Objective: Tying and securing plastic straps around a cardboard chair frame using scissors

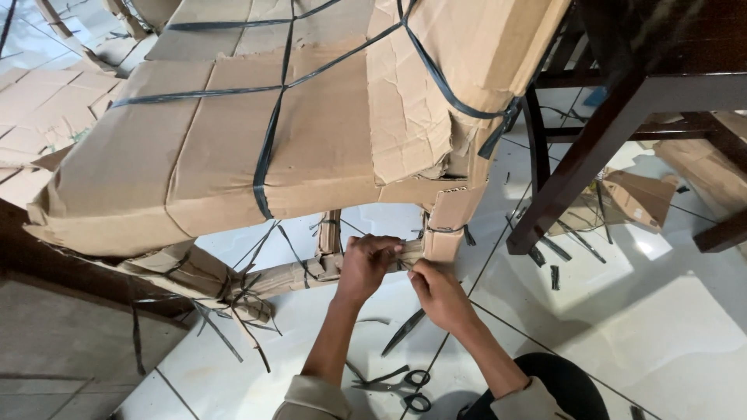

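Note:
A chair wrapped in brown cardboard (pixel 233 148) and bound with dark plastic straps (pixel 264 155) tilts above the white tiled floor. My left hand (pixel 364 264) grips the cardboard wrapping on a lower rung (pixel 311 271) between the legs. My right hand (pixel 437 294) pinches the same wrapping just to the right, near the cardboard-covered leg (pixel 447 225). Both hands touch the cardboard at the rung's right end. Black-handled scissors (pixel 401 385) lie on the floor below my wrists.
A bare dark wooden chair (pixel 615 124) stands at the right. Cut strap pieces (pixel 554 276) and cardboard scraps (pixel 638 198) litter the tiles. Flattened cardboard (pixel 39 109) lies at the left. A dark wooden edge (pixel 47 249) runs along the lower left.

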